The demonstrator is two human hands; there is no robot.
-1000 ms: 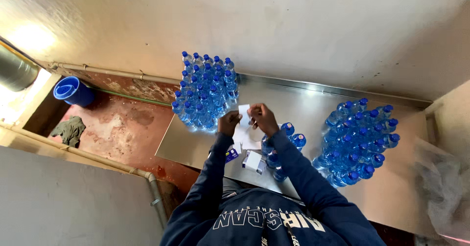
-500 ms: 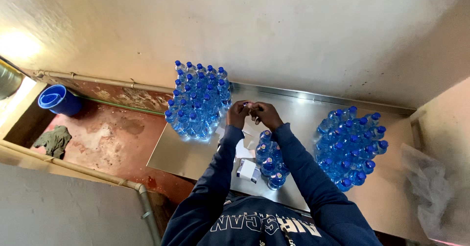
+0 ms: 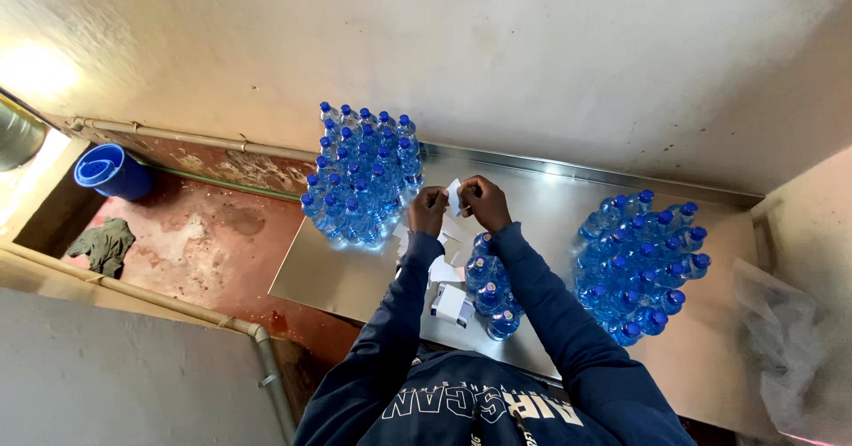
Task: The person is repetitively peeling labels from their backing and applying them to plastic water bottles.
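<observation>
- Left hand (image 3: pixel 428 210) and right hand (image 3: pixel 485 203) are raised together over a steel table (image 3: pixel 328 273), both pinching a small white label (image 3: pixel 454 196) between the fingertips.
- Loose white slips (image 3: pixel 446 273) lie on the table below the hands, between the forearms.
- A small cluster of blue-capped bottles (image 3: pixel 490 291) stands just beside the right forearm.
- A large block of bottles (image 3: pixel 362 175) stands to the left of the hands; another block (image 3: pixel 641 264) stands well to the right.
- A blue bucket (image 3: pixel 110 170) and a grey rag (image 3: pixel 105 244) sit on the red floor (image 3: pixel 200 233), far left.
- A clear plastic bag (image 3: pixel 790 339) lies at the right edge.
</observation>
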